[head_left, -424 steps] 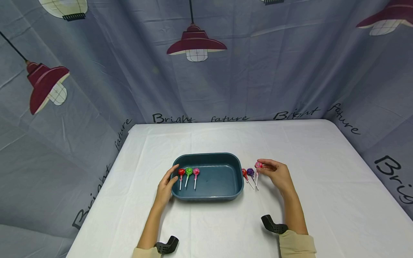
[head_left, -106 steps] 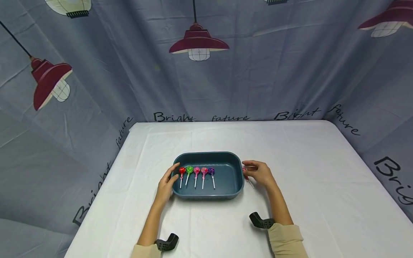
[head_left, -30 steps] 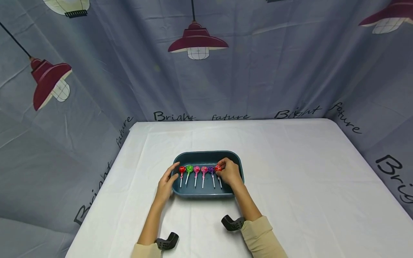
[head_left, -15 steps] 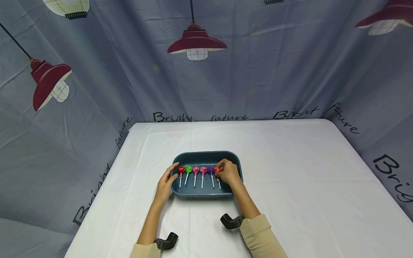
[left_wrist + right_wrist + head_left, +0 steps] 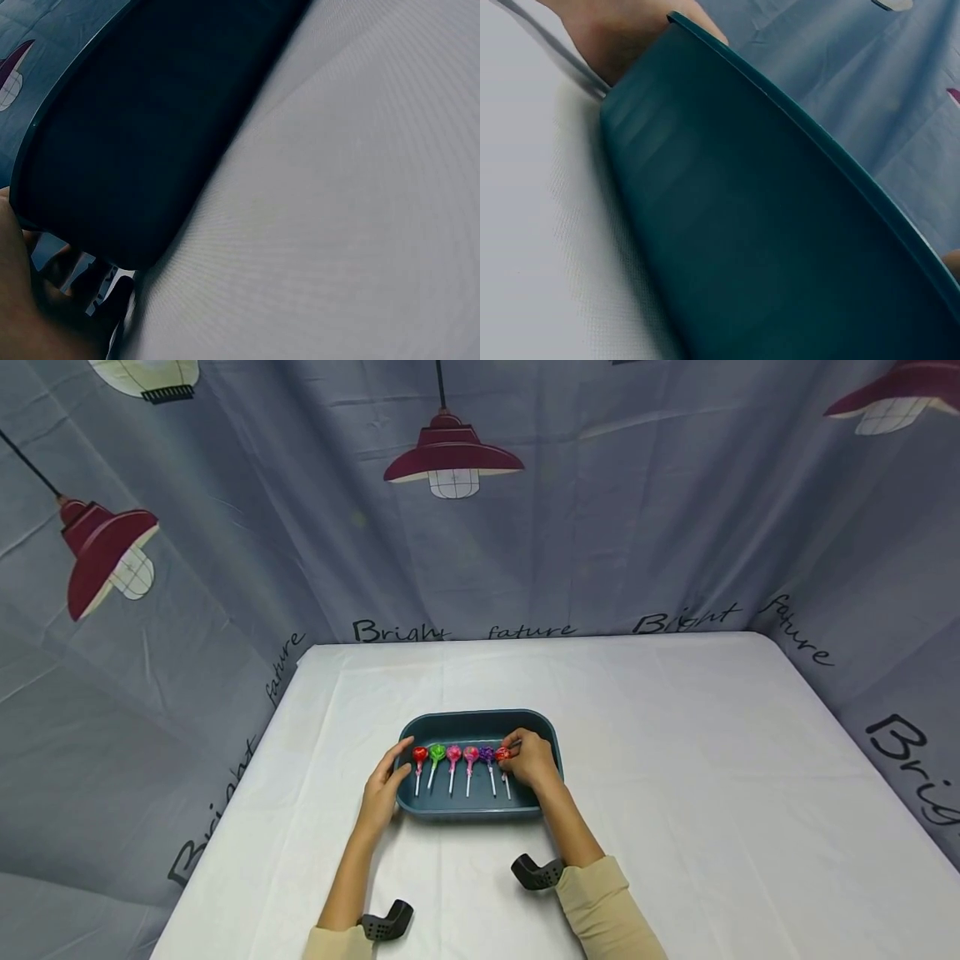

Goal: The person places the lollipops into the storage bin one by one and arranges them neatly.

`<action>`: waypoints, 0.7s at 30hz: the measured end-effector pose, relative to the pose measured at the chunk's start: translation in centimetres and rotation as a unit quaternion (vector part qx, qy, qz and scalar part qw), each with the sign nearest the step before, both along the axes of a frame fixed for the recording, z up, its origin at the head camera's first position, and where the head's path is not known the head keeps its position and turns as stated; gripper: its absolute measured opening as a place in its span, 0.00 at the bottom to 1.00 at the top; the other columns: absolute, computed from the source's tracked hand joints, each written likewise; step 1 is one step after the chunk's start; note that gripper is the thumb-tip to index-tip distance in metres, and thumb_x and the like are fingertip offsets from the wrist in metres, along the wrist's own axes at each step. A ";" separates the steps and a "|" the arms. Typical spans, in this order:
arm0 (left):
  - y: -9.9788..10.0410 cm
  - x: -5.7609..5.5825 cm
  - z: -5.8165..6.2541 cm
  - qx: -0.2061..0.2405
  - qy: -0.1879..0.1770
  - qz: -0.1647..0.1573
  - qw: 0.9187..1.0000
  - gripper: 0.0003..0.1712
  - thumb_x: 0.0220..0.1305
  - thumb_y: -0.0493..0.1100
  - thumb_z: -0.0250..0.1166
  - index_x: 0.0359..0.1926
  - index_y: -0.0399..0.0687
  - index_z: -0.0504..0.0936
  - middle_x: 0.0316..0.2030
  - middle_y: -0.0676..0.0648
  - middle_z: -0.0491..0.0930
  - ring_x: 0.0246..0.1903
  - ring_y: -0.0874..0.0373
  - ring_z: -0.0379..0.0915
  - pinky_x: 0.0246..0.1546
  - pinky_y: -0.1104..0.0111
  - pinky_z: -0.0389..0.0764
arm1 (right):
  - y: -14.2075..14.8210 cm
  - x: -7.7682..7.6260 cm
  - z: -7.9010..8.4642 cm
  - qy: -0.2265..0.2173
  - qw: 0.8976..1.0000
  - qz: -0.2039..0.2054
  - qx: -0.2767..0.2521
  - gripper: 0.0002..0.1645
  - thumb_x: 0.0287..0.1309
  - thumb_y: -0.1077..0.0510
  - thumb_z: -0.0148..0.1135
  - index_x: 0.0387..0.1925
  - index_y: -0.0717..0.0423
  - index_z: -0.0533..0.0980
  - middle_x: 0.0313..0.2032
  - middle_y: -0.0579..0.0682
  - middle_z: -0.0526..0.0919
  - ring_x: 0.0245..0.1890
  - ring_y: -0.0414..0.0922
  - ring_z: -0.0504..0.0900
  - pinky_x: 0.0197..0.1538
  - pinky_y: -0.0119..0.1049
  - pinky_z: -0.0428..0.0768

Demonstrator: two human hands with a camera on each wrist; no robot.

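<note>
In the head view, a dark teal rectangular tray [image 5: 480, 805] sits on the white table. My left hand [image 5: 382, 789] grips its left end; in the left wrist view, that hand's [image 5: 26, 300] fingers curl below the rim. Lying in a row inside are a red lollipop [image 5: 420, 754], a green lollipop [image 5: 437, 752], two pink lollipops [image 5: 462, 753] and a purple lollipop [image 5: 487, 755], sticks toward me. At the row's right end my right hand [image 5: 536, 762] pinches another red lollipop [image 5: 503, 754] by its head. The tray's outer wall [image 5: 742, 210] hides most of that hand in the right wrist view.
White cloth [image 5: 675, 777] covers the table. A grey-blue curtain [image 5: 600, 527] printed with lamps hangs behind and at both sides. Black camera mounts sit on the left wrist [image 5: 387, 921] and right wrist [image 5: 537, 872].
Pink, purple and red lollipops have gone from the table right of the tray into the row inside. The right hand moved left with the red one, then stayed nearly still. The left hand kept its place.
</note>
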State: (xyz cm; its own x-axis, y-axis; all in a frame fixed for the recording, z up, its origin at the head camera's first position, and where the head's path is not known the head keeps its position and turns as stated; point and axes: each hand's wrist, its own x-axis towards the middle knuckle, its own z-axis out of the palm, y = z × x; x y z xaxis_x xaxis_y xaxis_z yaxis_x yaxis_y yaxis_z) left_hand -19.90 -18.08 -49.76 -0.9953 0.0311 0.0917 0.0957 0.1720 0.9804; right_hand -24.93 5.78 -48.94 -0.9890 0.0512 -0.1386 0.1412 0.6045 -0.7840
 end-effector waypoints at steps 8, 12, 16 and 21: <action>-0.7 -1.2 -2.5 0.021 0.000 0.003 1.000 0.23 0.68 0.38 0.52 0.63 0.52 0.69 0.65 0.49 0.61 0.66 0.57 0.49 0.65 0.61 0.50 | 0.2 0.1 0.2 -0.003 1.000 0.000 -0.003 0.16 0.40 0.70 0.71 0.35 0.59 0.78 0.28 0.52 0.79 0.30 0.47 0.75 0.32 0.37 0.74; -0.6 -1.2 -2.9 0.013 0.010 0.004 1.000 0.23 0.68 0.39 0.52 0.63 0.52 0.69 0.65 0.49 0.62 0.66 0.58 0.50 0.65 0.62 0.51 | 0.2 0.2 0.3 -0.006 1.000 -0.001 -0.002 0.17 0.41 0.69 0.71 0.36 0.59 0.78 0.29 0.52 0.79 0.30 0.47 0.75 0.33 0.39 0.74; -0.6 -1.1 -2.9 0.009 0.017 0.015 1.000 0.23 0.67 0.39 0.53 0.62 0.53 0.70 0.64 0.49 0.63 0.65 0.57 0.51 0.64 0.60 0.52 | 0.1 0.5 0.3 0.019 1.000 0.008 0.020 0.17 0.43 0.66 0.70 0.38 0.59 0.77 0.32 0.55 0.79 0.34 0.50 0.76 0.37 0.43 0.75; -0.8 -1.0 -2.7 0.019 0.011 0.009 1.000 0.23 0.67 0.40 0.54 0.63 0.53 0.69 0.65 0.50 0.62 0.66 0.57 0.50 0.64 0.62 0.52 | -0.1 1.1 1.1 0.048 0.997 0.026 0.047 0.18 0.51 0.60 0.66 0.44 0.61 0.75 0.38 0.59 0.78 0.38 0.52 0.76 0.40 0.46 0.75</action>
